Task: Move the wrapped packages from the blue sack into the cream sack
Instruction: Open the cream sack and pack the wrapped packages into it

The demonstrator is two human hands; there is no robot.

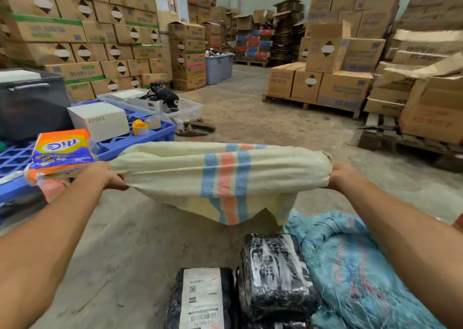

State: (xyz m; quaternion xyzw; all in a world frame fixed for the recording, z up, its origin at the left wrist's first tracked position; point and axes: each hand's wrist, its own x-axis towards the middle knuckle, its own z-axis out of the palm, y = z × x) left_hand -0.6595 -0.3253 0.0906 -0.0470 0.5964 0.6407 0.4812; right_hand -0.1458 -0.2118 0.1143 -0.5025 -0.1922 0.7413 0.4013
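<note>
I hold the cream sack (220,175) stretched out in front of me above the concrete floor (130,241), my left hand (106,175) gripping one bunched end and my right hand (339,175) gripping the other, fingers curled tight into the cloth. It is a woven plastic sack, pale cream, with a band of blue and salmon stripes down its middle; the weave looks coarse and slightly glossy, and the loose cloth sags in a soft fold below my hands. I cannot tell from here which edge is the mouth. Below me, near my knees, two wrapped packages lie side by side on the floor: one black with a white shipping label (203,301) and barcodes, and a thicker block (274,278) bound in shiny, crinkled clear film over black. Just to their right, touching the thicker one, the blue sack (358,273) lies slumped, turquoise woven plastic with frayed threads at its edge; whether more packages remain inside is hidden. I judge this an early step: readying the cream sack, with nothing loaded yet. Next I would need to find and spread its mouth, set it down close to the packages, then free one hand to lift the first block in
</note>
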